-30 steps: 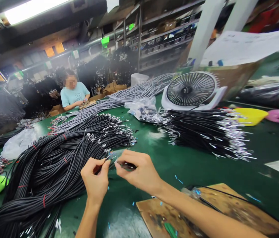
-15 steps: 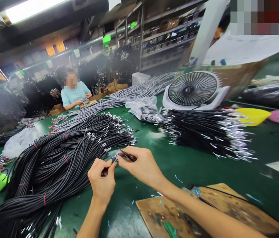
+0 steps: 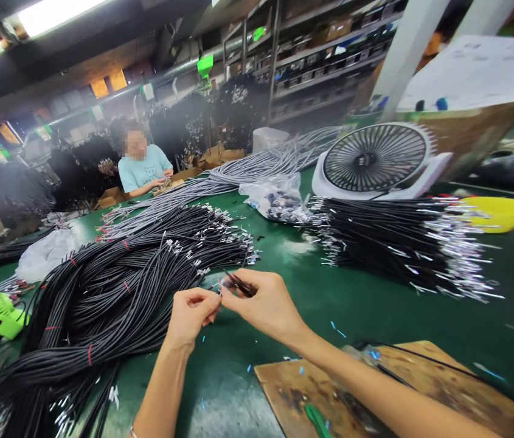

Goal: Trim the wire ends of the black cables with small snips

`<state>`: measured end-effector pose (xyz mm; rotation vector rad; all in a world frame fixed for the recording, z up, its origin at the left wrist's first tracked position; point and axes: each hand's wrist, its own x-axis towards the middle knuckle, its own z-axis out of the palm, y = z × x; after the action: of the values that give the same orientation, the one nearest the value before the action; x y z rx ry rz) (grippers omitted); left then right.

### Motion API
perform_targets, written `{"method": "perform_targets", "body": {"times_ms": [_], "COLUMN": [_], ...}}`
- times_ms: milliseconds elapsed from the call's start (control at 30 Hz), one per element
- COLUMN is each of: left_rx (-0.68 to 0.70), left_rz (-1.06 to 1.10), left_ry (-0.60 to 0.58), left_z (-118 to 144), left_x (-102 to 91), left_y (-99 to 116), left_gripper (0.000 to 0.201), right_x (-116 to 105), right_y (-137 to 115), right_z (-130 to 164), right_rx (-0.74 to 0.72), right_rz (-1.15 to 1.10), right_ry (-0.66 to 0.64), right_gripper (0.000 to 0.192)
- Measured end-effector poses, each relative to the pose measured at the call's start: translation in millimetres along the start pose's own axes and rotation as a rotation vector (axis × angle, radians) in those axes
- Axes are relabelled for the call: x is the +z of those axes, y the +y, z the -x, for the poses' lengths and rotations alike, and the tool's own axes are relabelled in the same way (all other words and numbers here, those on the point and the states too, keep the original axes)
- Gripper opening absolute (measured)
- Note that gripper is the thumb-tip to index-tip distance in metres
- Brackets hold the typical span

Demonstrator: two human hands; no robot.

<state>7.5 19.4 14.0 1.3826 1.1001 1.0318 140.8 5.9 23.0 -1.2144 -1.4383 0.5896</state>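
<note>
Both hands pinched together at centre frame

The left hand rises from 6 o'clock, fingers curled; the right hand reaches in from 4 o'clock, its fingertips meeting the left's.

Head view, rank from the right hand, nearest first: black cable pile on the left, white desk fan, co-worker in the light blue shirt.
Measured from the right hand:
1. Black cable pile: just left of it, its stripped ends close to the fingers.
2. White desk fan: up and to the right, behind the straight black wire stack.
3. Co-worker in the light blue shirt: far end of the table, upper left.
</note>
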Motion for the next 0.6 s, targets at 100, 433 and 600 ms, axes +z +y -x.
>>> {"method": "perform_targets", "body": {"times_ms": [100,433,600], "left_rx": [0.027,0.366,0.649], "left_rz": [0.057,-0.216,-0.5], "left_ry": [0.0,0.144,0.252], "left_z": [-0.4,8.6,9.3], "left_x": [2.4,-7.7,-15.4], "left_y": [-4.2,-2.1,-3.3], "left_gripper": [0.045,0.021,0.017], "right_x": [1.5,1.7,-0.9], "right_y": [2.2,-1.6,-4.4], "right_z": [-1.8,-6.1,-4.5], "right_rx": [0.123,0.393,0.368], "right_rz": [-0.09,-0.43,-0.428], "right_ry": [-0.056,-0.376,-0.457], "right_gripper": [0.016,0.025,0.048]}}
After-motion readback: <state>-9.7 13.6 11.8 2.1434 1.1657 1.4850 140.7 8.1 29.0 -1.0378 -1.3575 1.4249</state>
